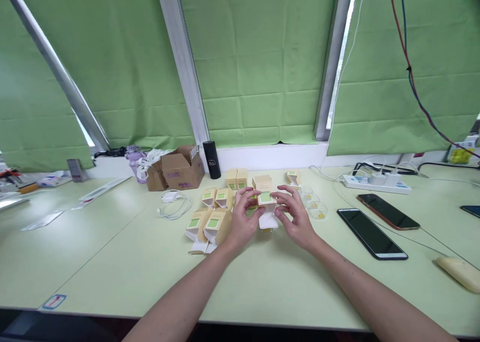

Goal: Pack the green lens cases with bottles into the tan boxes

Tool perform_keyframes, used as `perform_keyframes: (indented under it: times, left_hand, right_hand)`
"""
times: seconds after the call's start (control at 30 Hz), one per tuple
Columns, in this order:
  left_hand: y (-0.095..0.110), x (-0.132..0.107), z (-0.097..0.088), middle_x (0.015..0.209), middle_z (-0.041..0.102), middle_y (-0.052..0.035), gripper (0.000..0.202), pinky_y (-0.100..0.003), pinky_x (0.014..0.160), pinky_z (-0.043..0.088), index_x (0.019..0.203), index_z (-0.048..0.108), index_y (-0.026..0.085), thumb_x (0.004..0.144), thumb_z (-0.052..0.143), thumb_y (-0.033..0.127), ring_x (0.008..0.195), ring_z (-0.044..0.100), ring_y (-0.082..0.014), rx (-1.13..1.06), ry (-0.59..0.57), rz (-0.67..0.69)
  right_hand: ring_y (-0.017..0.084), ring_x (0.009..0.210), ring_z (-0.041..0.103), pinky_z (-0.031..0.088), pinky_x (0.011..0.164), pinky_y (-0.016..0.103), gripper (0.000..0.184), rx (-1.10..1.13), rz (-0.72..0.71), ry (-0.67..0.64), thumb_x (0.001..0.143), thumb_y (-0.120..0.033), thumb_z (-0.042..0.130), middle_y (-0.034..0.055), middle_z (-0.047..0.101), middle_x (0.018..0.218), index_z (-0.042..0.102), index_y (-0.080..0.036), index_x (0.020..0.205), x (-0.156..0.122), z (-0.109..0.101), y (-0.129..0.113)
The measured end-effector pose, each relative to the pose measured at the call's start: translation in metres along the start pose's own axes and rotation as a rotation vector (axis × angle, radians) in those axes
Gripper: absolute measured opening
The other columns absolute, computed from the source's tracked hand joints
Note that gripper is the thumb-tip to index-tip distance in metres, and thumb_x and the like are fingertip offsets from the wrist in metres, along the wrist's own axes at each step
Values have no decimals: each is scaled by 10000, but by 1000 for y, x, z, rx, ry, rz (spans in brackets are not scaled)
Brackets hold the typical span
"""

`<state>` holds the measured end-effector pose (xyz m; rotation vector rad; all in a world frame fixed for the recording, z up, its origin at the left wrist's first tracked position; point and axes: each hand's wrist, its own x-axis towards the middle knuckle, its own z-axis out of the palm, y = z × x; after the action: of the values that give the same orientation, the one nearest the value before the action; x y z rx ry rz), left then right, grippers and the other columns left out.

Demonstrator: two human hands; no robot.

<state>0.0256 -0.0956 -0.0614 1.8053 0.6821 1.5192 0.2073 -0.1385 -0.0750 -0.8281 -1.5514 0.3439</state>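
Between my hands is a small tan cardboard box (266, 198) with a green label and a white flap hanging open toward me. My left hand (244, 216) grips its left side, while my right hand (294, 214) has its fingers on the right side. Something small and clear with yellow in it shows just under the flap; most of it is hidden. Left of my hands, several similar boxes (217, 222) lie with open ends. More tan boxes (237, 177) stand behind. To the right sit several clear plastic cups (318, 210) with yellow contents.
Two phones (371, 234) and a pale computer mouse (459, 272) lie on the right. Behind them is a power strip (377, 182) with cables. At the back left stand a cardboard carton (183, 172), a black bottle (212, 160) and a purple bottle (135, 164). A coiled white cable (175, 204) lies nearby.
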Motion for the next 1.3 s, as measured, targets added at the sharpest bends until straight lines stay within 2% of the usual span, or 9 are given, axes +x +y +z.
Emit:
perform_keyframes:
  times: [0.2, 0.4, 0.57, 0.67, 0.8, 0.9, 0.97, 1.13, 1.3]
  left_hand:
    - [-2, -1, 0, 1451, 503, -87, 341, -422, 1031, 589, 1257, 720, 305, 929, 766, 221, 1192, 664, -246, 30, -7, 16]
    - [-4, -3, -1, 1466, 485, -88, 345, -438, 1039, 584, 1299, 695, 315, 961, 758, 287, 1166, 659, -237, 53, -38, 27]
    - [-3, -4, -6, 1501, 455, -116, 423, -467, 1111, 540, 1386, 661, 324, 974, 749, 362, 1331, 586, -304, 58, -109, 77]
    - [-4, -4, -9, 1561, 408, -139, 538, -511, 1192, 475, 1487, 605, 325, 978, 734, 439, 1478, 462, -361, 27, -190, 119]
    - [-8, -5, -12, 1677, 265, -135, 841, -603, 1287, 333, 1629, 449, 365, 895, 795, 588, 1597, 276, -424, 56, -304, 96]
    - [-10, -5, -11, 1720, 179, -127, 1062, -639, 1312, 265, 1685, 323, 397, 804, 851, 669, 1629, 198, -446, 93, -371, 92]
    - [-10, -5, -11, 1726, 159, -126, 1120, -643, 1314, 259, 1700, 268, 407, 789, 862, 673, 1633, 186, -447, 112, -390, 100]
    - [-8, -6, -9, 1701, 206, -121, 953, -623, 1296, 301, 1673, 312, 406, 883, 823, 556, 1610, 252, -422, 147, -331, 89]
    - [-5, -5, -6, 1626, 296, -136, 797, -562, 1261, 355, 1611, 404, 349, 932, 764, 561, 1552, 336, -380, 73, -278, 111]
  right_hand:
    - [198, 1015, 705, 681, 905, 432, 298, -1, 11, 15, 1057, -405, 613, 122, 466, 1477, 666, -316, 1335, 0, 0, 0]
    - [171, 947, 707, 680, 873, 415, 271, 27, 43, 41, 1041, -399, 654, 107, 471, 1465, 687, -329, 1300, 1, 2, 1]
    - [165, 923, 714, 679, 834, 400, 258, 34, 72, 66, 1032, -395, 671, 106, 476, 1441, 690, -317, 1277, 2, 4, 3]
    - [160, 917, 717, 674, 823, 390, 244, 38, 69, 94, 1028, -383, 680, 104, 480, 1429, 693, -311, 1261, 3, 3, 5]
    - [171, 943, 719, 669, 826, 388, 232, 32, 67, 139, 1026, -372, 675, 99, 489, 1416, 698, -310, 1249, 4, 2, 7]
    - [172, 947, 721, 668, 821, 382, 218, 24, 73, 167, 1028, -363, 663, 94, 495, 1409, 705, -311, 1236, 4, 3, 6]
    - [173, 947, 723, 666, 809, 373, 212, 20, 76, 175, 1026, -355, 660, 93, 496, 1405, 709, -310, 1227, 3, 3, 6]
    - [175, 943, 726, 664, 782, 366, 215, 17, 89, 164, 1016, -336, 657, 90, 499, 1384, 716, -310, 1221, 2, 5, 6]
    - [153, 916, 719, 666, 800, 367, 211, 14, 91, 147, 1007, -335, 681, 80, 488, 1404, 728, -317, 1212, 1, 6, 6]
